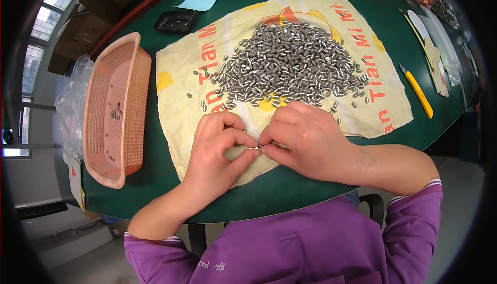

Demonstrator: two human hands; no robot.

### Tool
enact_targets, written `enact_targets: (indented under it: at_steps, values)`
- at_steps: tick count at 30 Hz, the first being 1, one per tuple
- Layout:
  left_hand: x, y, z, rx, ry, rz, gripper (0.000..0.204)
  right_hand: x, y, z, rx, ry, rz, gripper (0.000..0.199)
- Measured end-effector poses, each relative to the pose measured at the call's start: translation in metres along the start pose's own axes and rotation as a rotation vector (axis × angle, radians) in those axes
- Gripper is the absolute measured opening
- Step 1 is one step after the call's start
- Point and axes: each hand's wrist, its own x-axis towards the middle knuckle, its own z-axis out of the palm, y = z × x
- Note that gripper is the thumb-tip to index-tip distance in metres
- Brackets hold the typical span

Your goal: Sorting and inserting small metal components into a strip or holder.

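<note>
My left hand [213, 150] and my right hand [306, 140] meet at the cloth's near edge, thumbs and forefingers pinched together. Between the fingertips is a small silvery metal part [256, 148], mostly covered, so its exact shape cannot be made out. Just beyond my hands a large heap of small metal pieces [290, 61], shiny and oval with darker grey portions, lies on a pale yellow printed cloth [178, 108]. Several loose pieces are scattered round the heap's edges, some close to my knuckles.
A pink plastic basket [133, 128] with a few metal pieces inside stands at the left, beside clear plastic bags [72, 97]. A black tray [175, 21] and blue paper [197, 1] lie at the far left. A yellow utility knife [418, 93] rests on the green table [233, 204] at right.
</note>
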Motion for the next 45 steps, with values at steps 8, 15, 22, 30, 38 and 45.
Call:
enact_targets:
  at_steps: [8,15,22,30,38,45]
  values:
    - [-0.001,0.002,-0.003,-0.031,-0.030,-0.042,0.026,0.001,0.001,-0.002,0.049,-0.025,0.012,0.011]
    - [-0.002,0.001,-0.002,-0.026,-0.032,-0.032,0.026,0.001,0.000,-0.003,0.055,-0.037,0.008,0.010]
    - [-0.002,0.001,-0.002,-0.024,-0.036,-0.053,0.026,0.001,0.002,0.001,0.023,-0.007,-0.020,0.014]
    - [-0.001,0.001,-0.002,0.013,-0.019,-0.007,0.025,0.000,0.002,-0.005,-0.013,-0.030,-0.018,0.013]
    - [-0.008,0.007,-0.003,-0.490,0.035,-0.070,0.021,0.005,0.000,-0.006,0.131,0.117,-0.137,0.016]
    - [-0.020,-0.009,-0.006,-1.042,-0.056,-0.395,0.020,0.006,0.000,-0.009,0.343,0.083,-0.155,0.017]
